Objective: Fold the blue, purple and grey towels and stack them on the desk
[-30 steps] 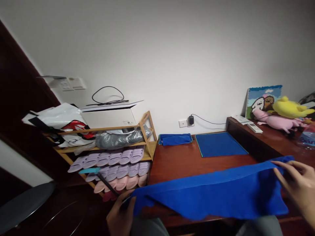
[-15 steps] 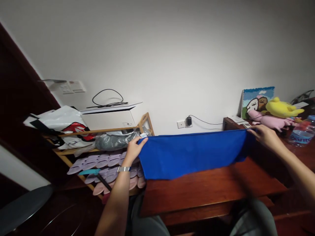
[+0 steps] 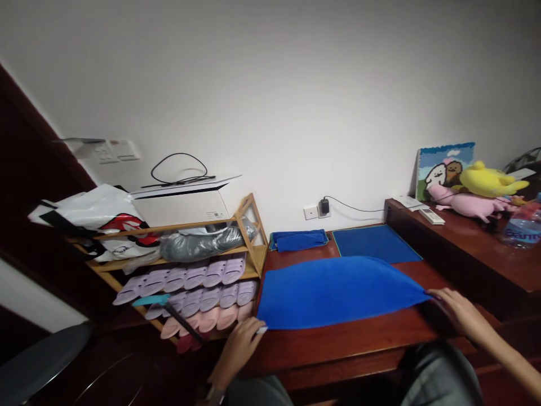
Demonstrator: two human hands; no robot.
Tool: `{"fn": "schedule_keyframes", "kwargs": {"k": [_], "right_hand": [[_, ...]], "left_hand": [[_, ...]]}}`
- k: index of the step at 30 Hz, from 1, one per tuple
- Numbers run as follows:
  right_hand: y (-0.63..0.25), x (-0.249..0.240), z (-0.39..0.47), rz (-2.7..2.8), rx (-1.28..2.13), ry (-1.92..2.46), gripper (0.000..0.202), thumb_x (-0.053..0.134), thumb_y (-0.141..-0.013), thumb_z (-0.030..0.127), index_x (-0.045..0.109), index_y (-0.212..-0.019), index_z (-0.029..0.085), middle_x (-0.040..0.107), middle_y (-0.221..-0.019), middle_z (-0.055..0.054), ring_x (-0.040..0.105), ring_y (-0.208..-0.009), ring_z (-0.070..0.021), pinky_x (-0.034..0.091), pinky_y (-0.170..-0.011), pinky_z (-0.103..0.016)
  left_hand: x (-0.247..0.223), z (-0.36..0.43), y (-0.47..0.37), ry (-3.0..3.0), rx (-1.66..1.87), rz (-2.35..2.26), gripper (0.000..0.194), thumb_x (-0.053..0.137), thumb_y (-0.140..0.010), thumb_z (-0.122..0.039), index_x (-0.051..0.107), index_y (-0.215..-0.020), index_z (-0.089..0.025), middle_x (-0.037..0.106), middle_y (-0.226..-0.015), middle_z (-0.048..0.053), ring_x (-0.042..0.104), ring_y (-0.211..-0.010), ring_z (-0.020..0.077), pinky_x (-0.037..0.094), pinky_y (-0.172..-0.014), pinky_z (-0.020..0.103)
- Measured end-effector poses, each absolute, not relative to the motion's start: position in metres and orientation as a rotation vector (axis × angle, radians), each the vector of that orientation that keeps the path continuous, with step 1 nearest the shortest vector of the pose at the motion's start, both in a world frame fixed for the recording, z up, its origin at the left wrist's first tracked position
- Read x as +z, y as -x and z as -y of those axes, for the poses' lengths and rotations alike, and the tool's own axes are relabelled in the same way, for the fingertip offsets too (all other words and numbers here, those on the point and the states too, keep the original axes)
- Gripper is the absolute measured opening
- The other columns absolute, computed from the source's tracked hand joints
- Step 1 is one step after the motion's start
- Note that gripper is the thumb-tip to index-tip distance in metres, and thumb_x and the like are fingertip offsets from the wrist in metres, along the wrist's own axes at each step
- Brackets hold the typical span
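A bright blue cloth is spread between my hands, low over the reddish-brown wooden table. My left hand is closed on its near left corner, where a small white tag shows. At the right end, my right hand pinches the other corner, and the fabric draws into folds there. Behind it lies a flat blue cloth with a green edge. A folded blue cloth rests beside that one, against the wall.
At left, a wooden shoe rack holds rows of slippers and a white box on top. To the right, a higher brown surface carries plush toys, a remote and a plastic bottle. A charger sits in the wall socket.
Both hands have come down and toward me with the blue cloth. It hung upright before and is now nearly flat over the table, so the two cloths behind it show.
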State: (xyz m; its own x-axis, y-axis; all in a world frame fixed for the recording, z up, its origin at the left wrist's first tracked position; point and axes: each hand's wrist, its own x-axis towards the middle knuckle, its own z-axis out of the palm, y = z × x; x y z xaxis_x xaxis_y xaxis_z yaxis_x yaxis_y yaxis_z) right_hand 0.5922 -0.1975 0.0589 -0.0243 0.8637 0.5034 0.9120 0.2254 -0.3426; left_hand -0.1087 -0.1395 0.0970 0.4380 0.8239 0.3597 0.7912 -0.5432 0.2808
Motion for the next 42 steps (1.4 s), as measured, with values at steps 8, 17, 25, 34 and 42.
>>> {"fn": "schedule_keyframes", "kwargs": {"k": [8,17,25,34,42], "right_hand": [[-0.589,0.0,0.231,2.027,-0.345,1.74,0.036,0.051,-0.094,0.05,0.079,-0.098,0.028,0.078,-0.102,-0.01,0.073,-0.094,-0.031,0.058,-0.088,-0.05],[-0.594,-0.02,0.254,2.045,-0.075,1.78,0.04,0.054,-0.092,0.059,0.08,-0.106,0.032,0.08,-0.114,-0.006,0.074,-0.108,-0.0314,0.06,-0.097,-0.045],[-0.586,0.03,0.122,1.395,0.304,2.094,0.05,0.04,-0.089,0.056,0.075,-0.102,0.022,0.079,-0.109,-0.014,0.074,-0.105,-0.031,0.056,-0.099,-0.046],[-0.572,0.021,0.033,1.328,0.404,2.014,0.034,0.055,-0.079,0.053,0.074,-0.09,0.027,0.081,-0.094,-0.008,0.076,-0.088,-0.0286,0.059,-0.084,-0.043],[-0.603,0.016,0.01,1.251,0.249,1.849,0.052,0.045,-0.081,0.051,0.077,-0.109,0.021,0.076,-0.121,-0.01,0.069,-0.114,-0.0296,0.053,-0.103,-0.044]], "left_hand": [[0.042,0.178,0.124,-2.818,0.61,-1.486,0.029,0.051,-0.102,-0.025,0.075,-0.115,-0.033,0.077,-0.101,0.001,0.072,-0.094,0.021,0.053,-0.091,0.035],[0.035,0.201,0.138,-2.946,0.685,-1.451,0.032,0.061,-0.097,-0.036,0.071,-0.128,-0.036,0.077,-0.112,0.004,0.072,-0.103,0.0268,0.057,-0.096,0.041],[0.066,0.094,0.108,-2.517,0.725,-1.592,0.037,0.042,-0.105,-0.039,0.074,-0.119,-0.027,0.075,-0.122,0.006,0.067,-0.119,0.0239,0.052,-0.109,0.042],[0.022,0.0,0.084,-2.492,0.548,-1.903,0.047,0.041,-0.103,-0.037,0.064,-0.141,-0.02,0.06,-0.151,0.011,0.055,-0.14,0.0276,0.047,-0.115,0.046],[-0.005,-0.014,0.087,-2.516,0.367,-2.025,0.053,0.038,-0.106,-0.038,0.052,-0.154,-0.02,0.047,-0.161,0.014,0.043,-0.149,0.031,0.037,-0.121,0.054]]}}
